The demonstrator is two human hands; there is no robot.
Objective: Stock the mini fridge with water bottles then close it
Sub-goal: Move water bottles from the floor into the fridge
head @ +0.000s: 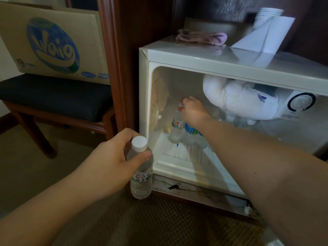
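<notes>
You were mid-stocking: your right hand (192, 108) was inside the fridge (177, 57), its grip curled over the top of a bottle (176, 127) standing upright on the fridge floor at the left rear. That bottle was clear, thin-walled plastic with a printed paper band; its cap was hidden under your fingers. Just beside it, touching or nearly so, stood another bottle with a blue label (192, 137), and more pale bottles seemed to sit behind your forearm, too blurred to count.

Your left hand (113, 155) held the next bottle (142, 171) outside, low in front of the fridge's left edge, thumb and fingers wrapped round its shoulder below a ridged white cap (139, 143). It was upright, full, and of the same make as the one being set.

I judge the step to be seating the right-hand bottle. The next move would call for letting go without tipping it, then passing or placing the left one into the free ribbed floor in front. The door was out of view, so closing it remained to be done.

The fridge was glossy cream plastic, squarish, with a round dial (301, 102) at the upper right. A lumpy white frost mass (236, 100) bulged under the ceiling and limited headroom. On top lay a pink cloth (202, 38), stacked paper cups (266, 16) and folded white paper (262, 39). To the left a printed cardboard box (51, 43) rested on a dark cushioned chair (53, 96).
</notes>
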